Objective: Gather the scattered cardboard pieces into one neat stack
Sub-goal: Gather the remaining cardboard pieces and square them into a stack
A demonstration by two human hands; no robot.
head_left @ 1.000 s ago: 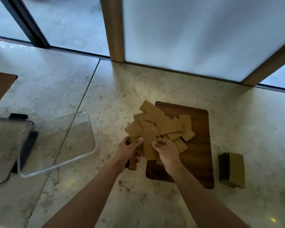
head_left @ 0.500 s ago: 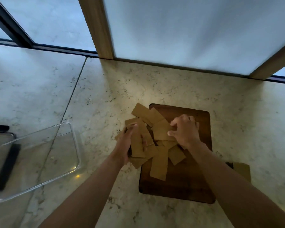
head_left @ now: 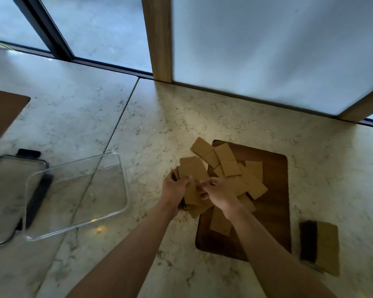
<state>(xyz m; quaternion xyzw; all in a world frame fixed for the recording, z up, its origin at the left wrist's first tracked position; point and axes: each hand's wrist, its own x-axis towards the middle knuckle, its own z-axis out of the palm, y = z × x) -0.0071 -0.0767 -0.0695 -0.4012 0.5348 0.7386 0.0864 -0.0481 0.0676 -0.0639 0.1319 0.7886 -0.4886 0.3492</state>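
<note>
Here, cardboard pieces (head_left: 230, 168) under both hands (head_left: 219, 191).

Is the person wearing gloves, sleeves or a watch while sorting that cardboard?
No. The left hand and right hand are bare, with no gloves or rings to be seen. Both forearms are uncovered to the picture's bottom edge: no sleeves, no watch, no bracelet.

Home-like interior: marble floor (head_left: 78, 117), sliding glass doors (head_left: 99, 29), wooden frame (head_left: 158, 39).
</note>
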